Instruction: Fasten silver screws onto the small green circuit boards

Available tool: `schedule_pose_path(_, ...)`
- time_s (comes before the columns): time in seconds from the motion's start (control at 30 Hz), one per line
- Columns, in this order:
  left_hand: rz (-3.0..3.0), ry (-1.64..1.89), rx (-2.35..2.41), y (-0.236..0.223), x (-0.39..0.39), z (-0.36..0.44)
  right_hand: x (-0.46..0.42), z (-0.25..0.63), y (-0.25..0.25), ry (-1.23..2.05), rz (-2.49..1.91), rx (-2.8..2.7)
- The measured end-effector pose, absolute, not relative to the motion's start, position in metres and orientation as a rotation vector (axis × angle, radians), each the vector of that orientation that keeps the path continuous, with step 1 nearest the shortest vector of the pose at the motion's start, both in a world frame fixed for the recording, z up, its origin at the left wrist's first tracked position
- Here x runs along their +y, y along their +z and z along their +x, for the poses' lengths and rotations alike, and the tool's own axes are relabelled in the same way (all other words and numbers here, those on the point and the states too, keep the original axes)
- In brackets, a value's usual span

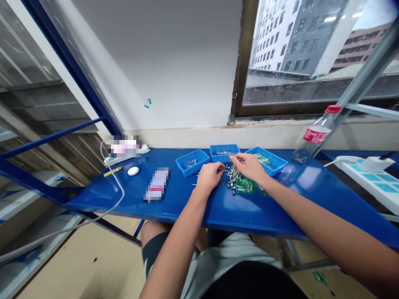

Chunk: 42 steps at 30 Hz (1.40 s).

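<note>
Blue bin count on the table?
3, in a row beyond the hands: left bin, middle bin, and right bin, the last partly covered by the right hand. No others show.

Ok so on our table (pixel 177 187) we're looking at a left bin (pixel 196 168), middle bin (pixel 218 158) and right bin (pixel 276 168) sitting side by side toward the back, loose fasteners (pixel 231 179) lying in front, other pieces (pixel 245 186) just right of those. A bottle's (pixel 315 136) standing past the right bin, a disc's (pixel 133 170) lying way off left.
</note>
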State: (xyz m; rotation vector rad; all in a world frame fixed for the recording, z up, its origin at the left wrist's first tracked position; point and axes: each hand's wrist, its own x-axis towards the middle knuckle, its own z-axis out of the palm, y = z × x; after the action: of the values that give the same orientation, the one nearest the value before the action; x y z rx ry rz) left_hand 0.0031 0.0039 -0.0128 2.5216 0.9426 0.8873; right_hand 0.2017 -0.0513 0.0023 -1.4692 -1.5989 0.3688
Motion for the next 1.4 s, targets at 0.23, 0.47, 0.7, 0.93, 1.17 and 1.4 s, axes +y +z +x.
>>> schedule_pose_path(0.23, 2.213, 1.164, 0.849, -0.006, 0.001, 0.006, -0.054, 0.198, 0.0, 0.253, -1.334, -1.694)
schedule_pose_path(0.47, 1.886, 1.276, 0.766, 0.003, -0.003, 0.008, -0.057, 0.189, 0.0, 0.378, -1.261, -1.729)
schedule_pose_path(0.7, 1.818, 1.239, 0.692, 0.003, -0.004, 0.008, -0.059, 0.186, 0.0, 0.389, -1.259, -1.679)
schedule_pose_path(0.93, 1.889, 1.145, 0.784, 0.004, -0.01, 0.007, -0.059, 0.187, 0.003, 0.282, -1.272, -1.633)
schedule_pose_path(1.17, 1.866, 1.118, 0.699, 0.002, -0.01, 0.01, -0.058, 0.188, 0.0, 0.259, -1.287, -1.687)
schedule_pose_path(1.4, 1.889, 1.142, 0.773, 0.003, -0.007, 0.007, -0.064, 0.183, 0.007, 0.29, -1.24, -1.702)
